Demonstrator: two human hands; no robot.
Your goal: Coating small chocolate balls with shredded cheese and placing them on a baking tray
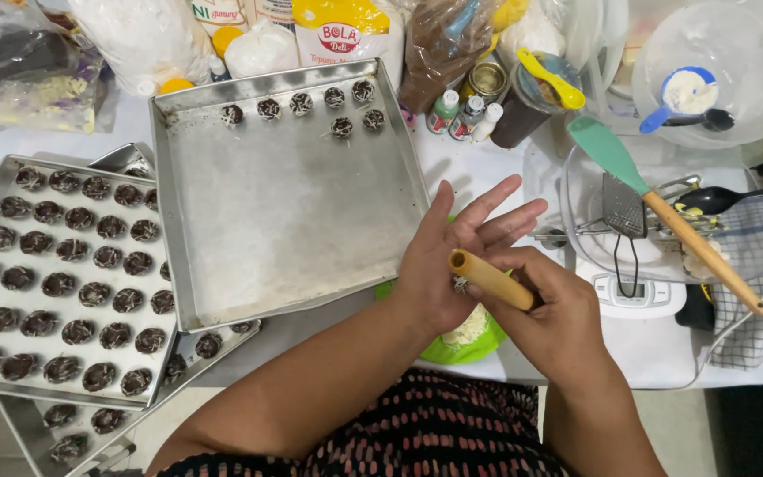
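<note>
Left hand (452,265) flat, fingers spread, a small cheese-flecked chocolate ball (461,283) on the palm. Right hand (551,314) fingers wrapped round a yellow wooden stick (490,278), tip against the ball, above a green bowl (463,346) beside the near-empty baking tray (284,221).

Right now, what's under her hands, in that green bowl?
In the green bowl a pile of pale shreds shows below the left hand. The right hand, holding a tan stick, and the left hand cover the rest of the bowl.
</note>
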